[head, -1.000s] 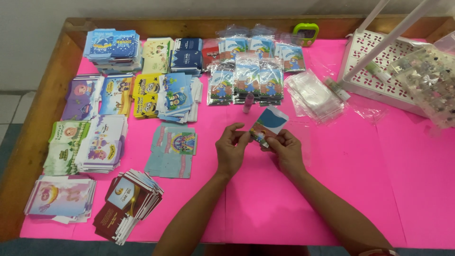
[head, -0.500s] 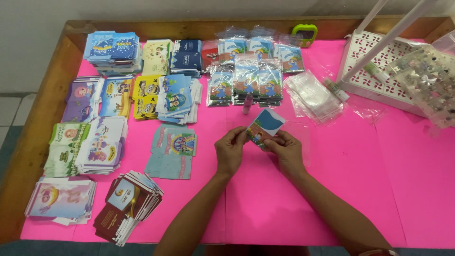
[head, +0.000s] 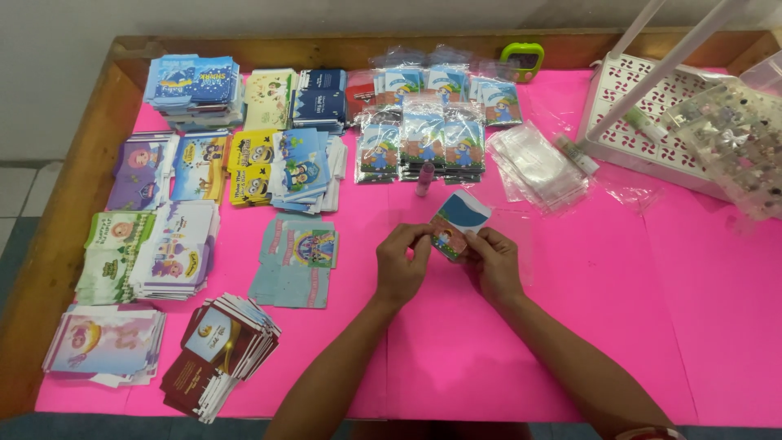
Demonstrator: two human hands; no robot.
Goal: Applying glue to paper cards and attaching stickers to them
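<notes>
While both hands sit close together over the pink table cover (head: 570, 326), the left hand (head: 401, 265) and right hand (head: 493, 262) are pinching one small printed card (head: 457, 222) between their fingertips, tilted up and away from the person. Just beyond the card there's a little pink tube (head: 425, 178) standing upright, and a heap of clear plastic sleeves (head: 539, 163) off past the right hand. Out to the left of the left hand lies a flat unfolded blue card (head: 295, 259), with lots of stacked colourful cards further out that way.
</notes>
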